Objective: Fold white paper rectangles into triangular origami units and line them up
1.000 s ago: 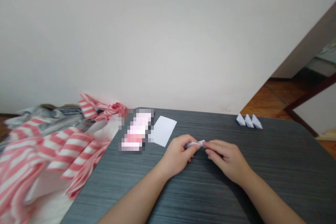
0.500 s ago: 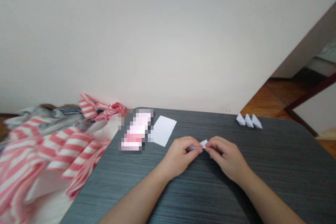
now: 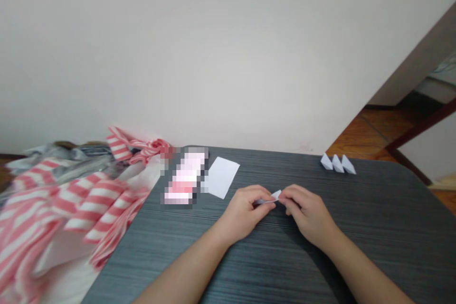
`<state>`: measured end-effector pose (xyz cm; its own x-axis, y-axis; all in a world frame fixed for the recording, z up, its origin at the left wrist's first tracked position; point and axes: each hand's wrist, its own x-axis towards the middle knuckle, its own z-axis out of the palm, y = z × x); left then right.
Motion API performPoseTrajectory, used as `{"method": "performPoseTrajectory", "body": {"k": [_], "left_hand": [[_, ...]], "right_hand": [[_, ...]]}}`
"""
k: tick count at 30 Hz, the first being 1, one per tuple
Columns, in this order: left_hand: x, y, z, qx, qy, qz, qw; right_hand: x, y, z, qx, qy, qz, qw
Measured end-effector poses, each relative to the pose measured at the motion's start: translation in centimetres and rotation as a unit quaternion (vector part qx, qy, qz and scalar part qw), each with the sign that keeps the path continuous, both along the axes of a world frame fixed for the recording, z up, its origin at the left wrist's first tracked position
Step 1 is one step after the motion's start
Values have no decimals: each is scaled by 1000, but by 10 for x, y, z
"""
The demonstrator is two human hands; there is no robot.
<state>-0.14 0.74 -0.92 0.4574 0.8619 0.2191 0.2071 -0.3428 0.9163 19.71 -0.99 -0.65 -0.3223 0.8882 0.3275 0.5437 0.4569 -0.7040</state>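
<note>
Between my two hands is a small folded piece of white paper [image 3: 275,195], held just above the dark table. My left hand [image 3: 245,211] pinches its left part between thumb and fingers, which hide much of it. The fingertips of my right hand [image 3: 305,209] are closed on its right end. Beyond my left hand lies a stack of white paper sheets [image 3: 223,178], flat on the table. Three folded white paper pieces [image 3: 337,164] with pointed ends stand in a row at the table's far right.
A blurred-out phone-like object [image 3: 185,175] lies left of the sheets on the dark wood-grain table [image 3: 249,266]. Red-and-white striped cloth [image 3: 89,199] is heaped along the left side. A pale wall [image 3: 228,57] rises behind the table, with a wooden floor [image 3: 359,128] at the right.
The right fingers have shifted slightly on the folded paper, and its raised corner looks a little narrower. The left hand, the sheets and the row of folded pieces stay put.
</note>
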Motion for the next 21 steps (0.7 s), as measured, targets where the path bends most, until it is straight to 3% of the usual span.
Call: {"method": "performPoseTrajectory", "body": {"k": [13,21], "left_hand": [[2,-3,6,19,53,1,998],[0,-3,4,-1,56,26,998]], "right_hand": [[0,-1,-3,18,-41,31,999],[-2,-2,-2,2,3,12,1000]]}}
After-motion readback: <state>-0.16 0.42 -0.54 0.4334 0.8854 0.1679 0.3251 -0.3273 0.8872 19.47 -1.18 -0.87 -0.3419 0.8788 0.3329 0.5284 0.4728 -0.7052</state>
